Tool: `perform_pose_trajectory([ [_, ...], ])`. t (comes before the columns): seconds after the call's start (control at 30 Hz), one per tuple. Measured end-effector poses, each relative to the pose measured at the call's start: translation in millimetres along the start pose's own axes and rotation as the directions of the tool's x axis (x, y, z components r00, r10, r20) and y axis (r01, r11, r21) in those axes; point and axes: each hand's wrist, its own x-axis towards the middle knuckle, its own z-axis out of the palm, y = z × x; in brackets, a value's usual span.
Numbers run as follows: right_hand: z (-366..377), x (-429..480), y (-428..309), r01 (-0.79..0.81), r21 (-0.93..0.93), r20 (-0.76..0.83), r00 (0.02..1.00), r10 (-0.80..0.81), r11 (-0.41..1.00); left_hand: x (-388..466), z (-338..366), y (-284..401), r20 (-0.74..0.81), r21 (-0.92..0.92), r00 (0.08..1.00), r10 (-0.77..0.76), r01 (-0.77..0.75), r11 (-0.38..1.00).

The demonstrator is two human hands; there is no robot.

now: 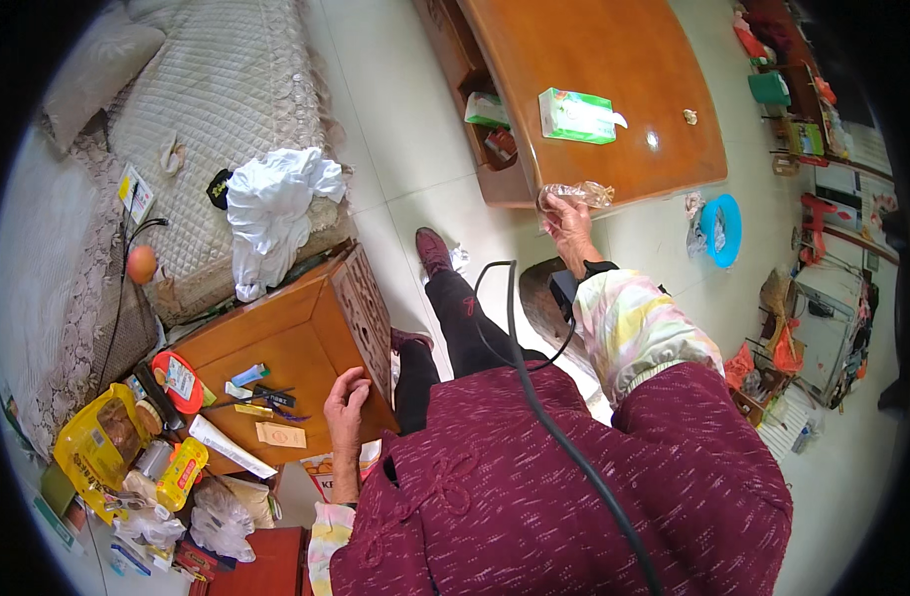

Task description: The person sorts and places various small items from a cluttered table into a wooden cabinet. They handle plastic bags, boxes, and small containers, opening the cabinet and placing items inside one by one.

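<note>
My right hand (568, 226) is at the near left corner of a wooden coffee table (626, 45), its fingers closed on a crinkled clear plastic bag (593, 194). A green and white tissue pack (579, 116) lies farther up the tabletop, and a small crumpled item (690, 116) is near its right edge. My left hand (346, 398) holds nothing, its fingers loosely curled over the edge of a wooden side cabinet (276, 350). On that cabinet are a white tube (231, 447), a tan packet (281, 435) and a round red-rimmed container (178, 382).
A blue plastic basin (721, 231) stands on the floor right of the coffee table. Left is a quilted sofa (202, 82) with a white cloth (272, 216). Bags and packages crowd the lower left. A black cable (544, 410) hangs across my front.
</note>
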Motion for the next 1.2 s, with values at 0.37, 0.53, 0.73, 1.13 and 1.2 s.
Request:
perform_pose_trajectory([
  [0.37,-1.3,44.6,-11.8,0.262,-0.224,-0.02,0.962,-0.274,0.939,-1.8,10.6,1.7,-0.124,-0.027,0.991,-0.051,0.048,0.998],
  [0.53,-3.7,78.0,-13.4,0.395,-0.368,-0.096,0.884,-0.457,0.842,-2.6,13.8,2.2,-0.145,-0.092,0.985,-0.099,0.086,0.992],
  [0.73,2.5,105.6,-12.4,0.46,-0.609,-0.134,0.743,-0.656,0.646,-2.7,15.1,7.4,-0.16,-0.069,0.98,-0.118,0.108,0.992],
  [1.13,28.3,82.5,-33.6,0.482,-0.559,-0.018,0.807,-0.591,0.675,-2.3,14.6,8.8,-0.16,-0.117,0.976,-0.15,0.132,0.984],
  [1.2,29.7,82.4,-34.9,0.462,-0.623,-0.028,0.794,-0.608,0.631,-2.3,13.8,7.3,-0.159,-0.123,0.974,-0.159,0.141,0.982],
])
